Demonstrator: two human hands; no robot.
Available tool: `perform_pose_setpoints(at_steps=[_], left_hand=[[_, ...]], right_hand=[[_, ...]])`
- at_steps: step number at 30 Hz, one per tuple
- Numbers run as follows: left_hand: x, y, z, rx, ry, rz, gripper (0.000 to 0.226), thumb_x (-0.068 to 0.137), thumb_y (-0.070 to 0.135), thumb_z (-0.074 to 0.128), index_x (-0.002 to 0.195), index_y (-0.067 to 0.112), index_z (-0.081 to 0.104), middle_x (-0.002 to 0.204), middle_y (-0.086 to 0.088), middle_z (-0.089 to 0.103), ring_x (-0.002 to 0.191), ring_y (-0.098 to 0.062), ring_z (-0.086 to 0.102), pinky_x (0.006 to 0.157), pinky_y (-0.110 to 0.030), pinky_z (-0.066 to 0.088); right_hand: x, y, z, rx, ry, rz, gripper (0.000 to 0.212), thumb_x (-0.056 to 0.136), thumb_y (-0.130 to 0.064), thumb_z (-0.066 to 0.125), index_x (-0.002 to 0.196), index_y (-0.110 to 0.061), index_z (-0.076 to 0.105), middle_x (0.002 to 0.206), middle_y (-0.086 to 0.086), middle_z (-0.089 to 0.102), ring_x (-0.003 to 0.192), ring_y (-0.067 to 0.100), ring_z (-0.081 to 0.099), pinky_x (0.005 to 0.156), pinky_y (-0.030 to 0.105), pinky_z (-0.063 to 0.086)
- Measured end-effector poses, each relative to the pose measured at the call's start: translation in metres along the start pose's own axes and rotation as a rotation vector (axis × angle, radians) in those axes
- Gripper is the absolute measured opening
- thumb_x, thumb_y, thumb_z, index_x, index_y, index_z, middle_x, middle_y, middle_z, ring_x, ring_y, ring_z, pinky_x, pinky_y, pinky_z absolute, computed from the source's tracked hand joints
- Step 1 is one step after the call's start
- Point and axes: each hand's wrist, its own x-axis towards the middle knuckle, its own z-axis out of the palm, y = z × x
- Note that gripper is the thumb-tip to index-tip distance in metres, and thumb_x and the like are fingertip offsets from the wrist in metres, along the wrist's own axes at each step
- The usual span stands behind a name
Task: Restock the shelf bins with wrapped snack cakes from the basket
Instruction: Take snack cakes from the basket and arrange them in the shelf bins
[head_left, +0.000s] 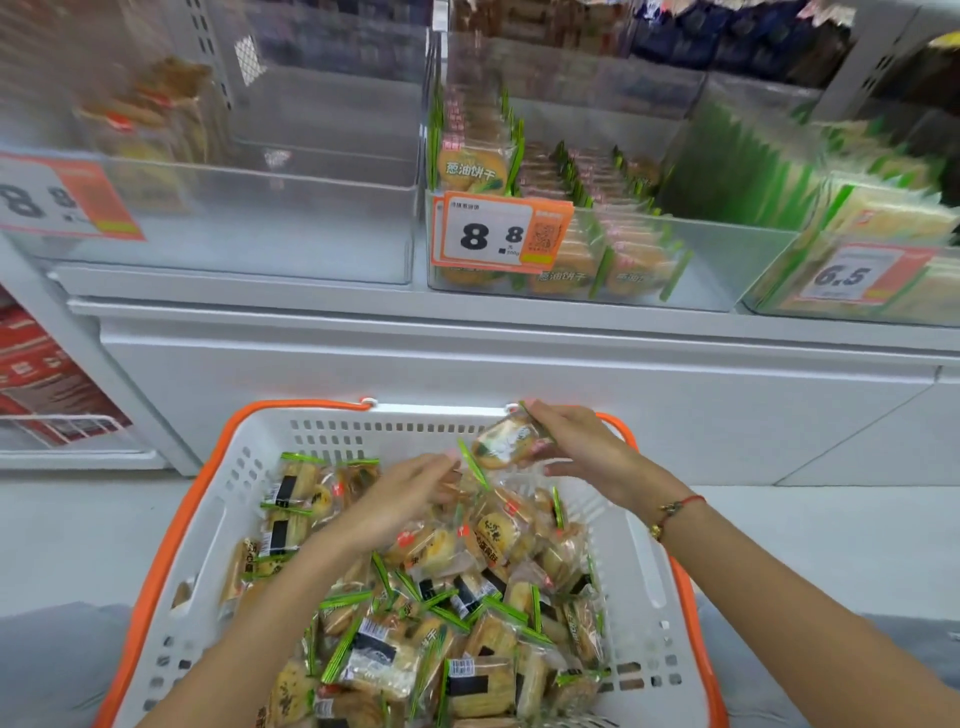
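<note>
A white basket (208, 530) with an orange rim is seen nearest the camera, heaped with wrapped snack cakes (441, 623) in clear film with green-edged seals; barcode stickers are visible on several. The basket stands against a white shelf base (467, 364). Above it, three clear shelf bins are noted: the left bin (249, 228) nearly bare, tagged "8.8"; the middle bin (727, 270) holding upright rows of green-edged packs toward its left side, tagged "8.8" on an orange price tag (498, 234); the right bin (857, 249) tagged "6.5". One snack cake (506, 441) is pinched by the right hand (582, 447) above the basket's far edge; a red cord bracelet (675, 512) is worn at that wrist. The left hand (400, 493) is extended over the heap, fingers loosely spread, touching the packs
</note>
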Motion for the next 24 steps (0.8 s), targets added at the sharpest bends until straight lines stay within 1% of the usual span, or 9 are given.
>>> perform_pose_setpoints(at_steps=[2, 4, 7, 9, 11, 14, 19, 22, 24], left_hand=[[-0.006, 0.018, 0.005, -0.153, 0.012, 0.035, 0.023, 0.097, 0.044, 0.041, 0.115, 0.033, 0.052, 0.108, 0.012, 0.064, 0.098, -0.003, 0.063, 0.075, -0.014, 0.050], [-0.009, 0.028, 0.006, -0.248, 0.096, 0.083, 0.022, 0.094, 0.037, 0.052, 0.114, 0.028, 0.056, 0.101, 0.012, 0.068, 0.086, -0.002, 0.067, 0.064, -0.012, 0.051], [-0.010, 0.034, 0.002, -0.275, 0.219, 0.131, 0.020, 0.090, 0.031, 0.060, 0.109, 0.026, 0.062, 0.095, 0.008, 0.071, 0.077, -0.001, 0.067, 0.060, -0.011, 0.050], [-0.012, 0.036, -0.001, -0.283, 0.254, 0.148, 0.014, 0.089, 0.028, 0.062, 0.102, 0.028, 0.064, 0.093, 0.007, 0.071, 0.077, 0.001, 0.065, 0.059, -0.008, 0.047], [-0.014, 0.039, -0.003, -0.293, 0.271, 0.169, 0.013, 0.087, 0.029, 0.064, 0.100, 0.032, 0.065, 0.093, 0.008, 0.072, 0.078, 0.007, 0.065, 0.060, -0.005, 0.045], [-0.019, 0.044, -0.003, -0.248, 0.245, 0.170, 0.015, 0.083, 0.035, 0.067, 0.098, 0.035, 0.069, 0.089, 0.015, 0.073, 0.083, 0.007, 0.065, 0.068, -0.010, 0.046], [-0.025, 0.057, 0.002, -0.275, 0.252, 0.244, 0.023, 0.080, 0.044, 0.063, 0.101, 0.034, 0.066, 0.090, 0.021, 0.070, 0.089, 0.004, 0.064, 0.067, -0.008, 0.047], [-0.024, 0.067, 0.001, -0.318, 0.323, 0.304, 0.020, 0.082, 0.039, 0.064, 0.098, 0.028, 0.068, 0.094, 0.017, 0.071, 0.091, 0.001, 0.064, 0.081, -0.022, 0.050], [-0.020, 0.078, 0.001, -0.352, 0.379, 0.366, 0.015, 0.083, 0.033, 0.066, 0.097, 0.030, 0.070, 0.094, 0.016, 0.072, 0.092, 0.004, 0.064, 0.083, -0.021, 0.048]], right_hand=[[-0.004, -0.014, 0.006, 0.084, -0.031, -0.009, 0.034, 0.098, -0.042, 0.047, 0.102, -0.016, 0.068, 0.080, 0.001, 0.073, 0.069, 0.010, 0.068, 0.059, 0.017, 0.049], [-0.006, -0.021, 0.010, 0.090, -0.042, -0.015, 0.035, 0.098, -0.043, 0.045, 0.100, -0.017, 0.068, 0.082, 0.000, 0.074, 0.070, 0.009, 0.068, 0.064, 0.019, 0.049], [-0.009, -0.029, 0.010, 0.065, -0.040, 0.010, 0.040, 0.098, -0.049, 0.041, 0.104, -0.019, 0.067, 0.087, 0.000, 0.075, 0.073, 0.008, 0.069, 0.071, 0.022, 0.049], [-0.011, -0.033, 0.006, 0.033, -0.073, -0.004, 0.039, 0.094, -0.051, 0.048, 0.108, -0.020, 0.069, 0.094, 0.000, 0.074, 0.079, 0.008, 0.068, 0.073, 0.021, 0.050], [-0.014, -0.038, 0.004, 0.020, -0.108, -0.056, 0.031, 0.087, -0.040, 0.065, 0.112, -0.021, 0.069, 0.098, 0.000, 0.074, 0.085, 0.008, 0.067, 0.074, 0.019, 0.050], [-0.016, -0.042, 0.002, 0.136, -0.050, -0.100, 0.048, 0.075, -0.021, 0.079, 0.120, -0.018, 0.062, 0.096, 0.002, 0.074, 0.085, 0.008, 0.067, 0.072, 0.019, 0.046], [-0.020, -0.052, 0.003, 0.168, -0.039, -0.172, 0.042, 0.077, -0.022, 0.077, 0.117, -0.014, 0.064, 0.103, 0.002, 0.074, 0.097, 0.010, 0.068, 0.091, 0.026, 0.046], [-0.022, -0.058, 0.011, 0.169, 0.006, -0.210, 0.033, 0.083, -0.027, 0.072, 0.113, -0.015, 0.066, 0.104, -0.001, 0.073, 0.101, 0.011, 0.066, 0.089, 0.026, 0.048], [-0.024, -0.063, 0.018, 0.202, 0.030, -0.235, 0.027, 0.089, -0.031, 0.065, 0.113, -0.019, 0.066, 0.107, -0.004, 0.072, 0.103, 0.008, 0.064, 0.089, 0.024, 0.047]])
